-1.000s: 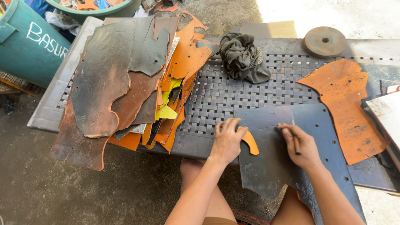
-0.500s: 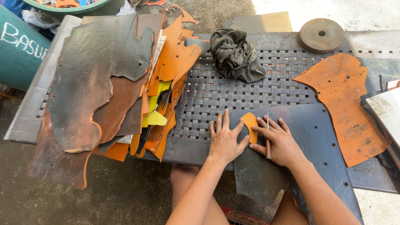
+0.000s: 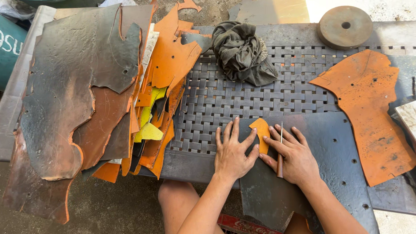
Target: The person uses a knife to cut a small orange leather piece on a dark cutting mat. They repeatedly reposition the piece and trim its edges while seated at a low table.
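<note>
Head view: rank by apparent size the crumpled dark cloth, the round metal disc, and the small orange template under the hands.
1. Crumpled dark cloth
2. Round metal disc, farther away, so possibly closer in size than it looks
3. Small orange leather template, partly covered by fingers

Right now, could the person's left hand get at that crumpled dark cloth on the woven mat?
Probably yes. The left hand lies flat, pressing the small orange piece, and only bare woven mat lies between it and the dark cloth. Nothing blocks the way, though it would have to let go of the piece.
</note>
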